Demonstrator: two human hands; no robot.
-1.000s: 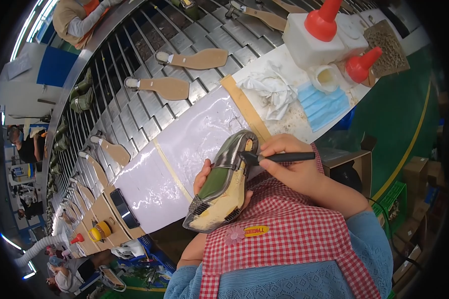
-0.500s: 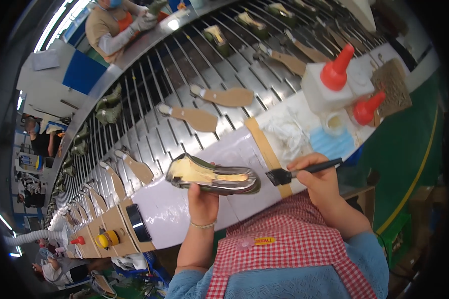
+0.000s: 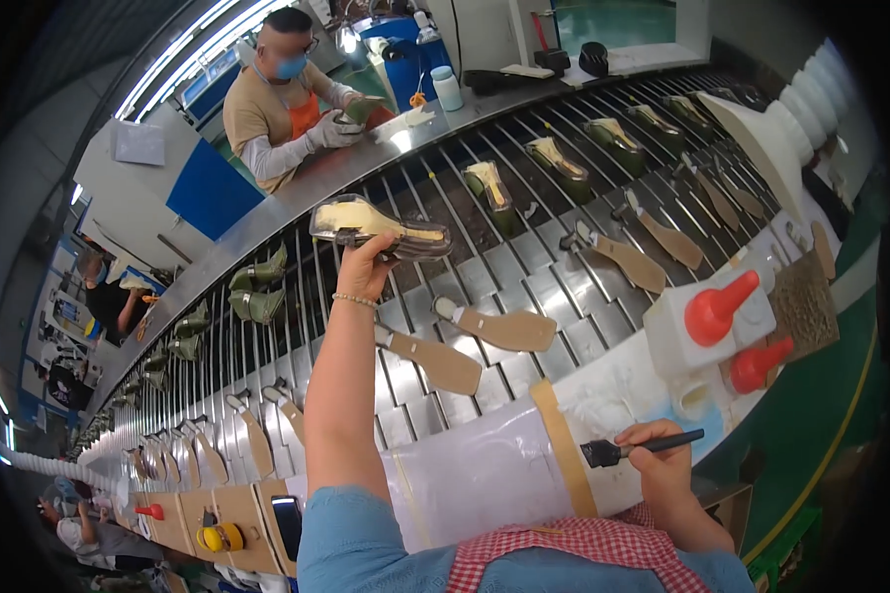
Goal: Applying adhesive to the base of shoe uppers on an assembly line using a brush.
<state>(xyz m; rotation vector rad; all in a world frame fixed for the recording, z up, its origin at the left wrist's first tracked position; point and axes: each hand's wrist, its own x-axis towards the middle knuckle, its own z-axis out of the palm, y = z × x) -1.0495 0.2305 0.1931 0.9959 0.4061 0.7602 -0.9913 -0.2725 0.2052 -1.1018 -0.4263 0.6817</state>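
Observation:
My left arm stretches over the slatted conveyor (image 3: 524, 287). At its end my left hand (image 3: 364, 267) grips a dark green shoe upper (image 3: 351, 215) on its last, cream underside facing up. The fingers beneath the shoe are hidden. Closer to me, over the right end of the white work surface (image 3: 485, 474), my right hand (image 3: 666, 472) is closed around the black handle of a flat glue brush (image 3: 601, 454), bristles pointing left. Tan shoe soles (image 3: 505, 331) lie in pairs on the conveyor's near side; other green uppers (image 3: 561, 163) sit along its far side.
White bottles with red nozzles (image 3: 717, 308) and an open jar (image 3: 697, 403) stand at the right. Crumpled white tissue (image 3: 598, 415) lies beside them. A yellow tape roll (image 3: 220, 538) and a phone (image 3: 287, 526) are at the left. Across the conveyor, a gloved co-worker (image 3: 282, 109) handles a shoe.
My left hand has carried the shoe upper from above the work surface forward over the conveyor. My right hand still holds the brush near the surface's right end. The view has tilted up.

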